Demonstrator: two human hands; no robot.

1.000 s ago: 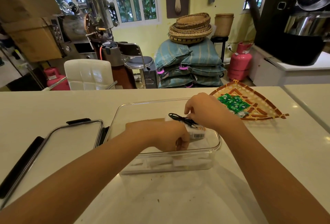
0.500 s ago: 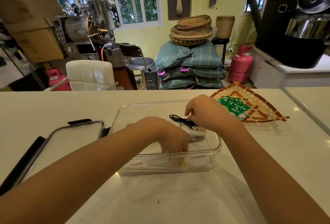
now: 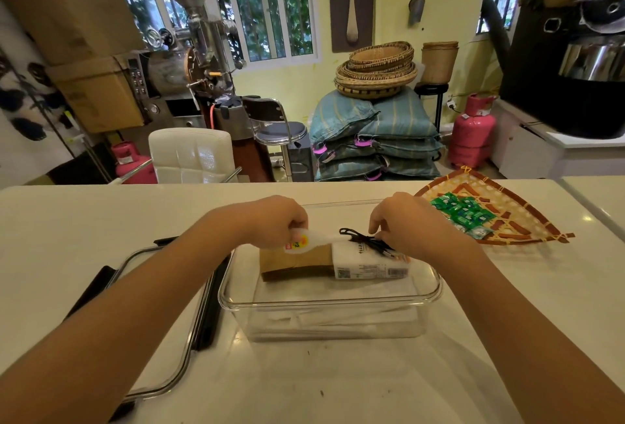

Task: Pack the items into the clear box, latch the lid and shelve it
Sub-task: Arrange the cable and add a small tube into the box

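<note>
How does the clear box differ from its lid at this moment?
The clear box is a deep tub standing open in the middle of the counter; the lid is flat and lies beside it on the left. The box holds a brown packet; the lid carries nothing. The lid has black latches; the box shows none. Both are transparent with rounded corners.

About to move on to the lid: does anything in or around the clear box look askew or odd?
The brown packet both hands hold sits tilted in the clear box, its top above the rim, with a black cable loose on top. The lid wouldn't close yet.
</note>
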